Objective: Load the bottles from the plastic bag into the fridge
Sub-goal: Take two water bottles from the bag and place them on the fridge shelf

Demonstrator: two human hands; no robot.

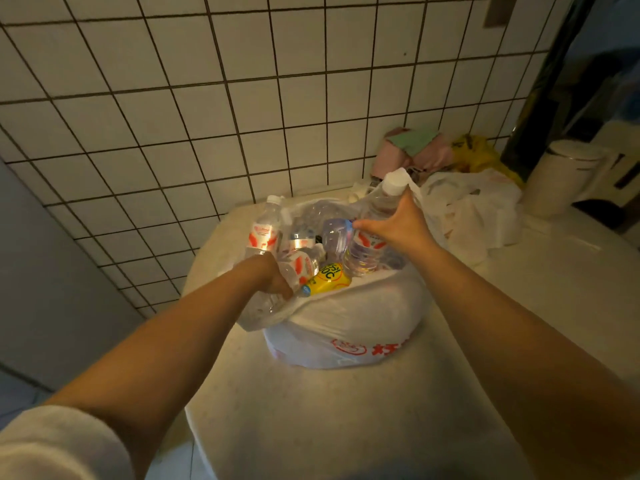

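Bag: we see a white plastic bag with red print [346, 327] standing open on the pale speckled table [311, 417] at the centre of the frame, full of bottles.
Left hand: our left hand [273, 275] reaches into the bag's left side, fingers curled down around a clear plastic bottle with a red and white label [301, 266].
Right hand: our right hand [398, 223] grips a tall clear plastic bottle with a white cap [377, 209] at its shoulder, at the bag's upper right; the bottle leans, base in the bag.
Other bottles: a small yellow-labelled bottle with a blue cap [327, 278] lies near the bag's front rim, just beside the left hand; an upright clear bottle with a white cap [265, 226] stands at the far left of the bag.
Behind: crumpled white plastic bags [474, 209], a yellow bag [481, 155] and pink and green cloths [415, 147] lie at the right, against the white tiled wall [173, 116].
Fridge: we cannot tell where it is.
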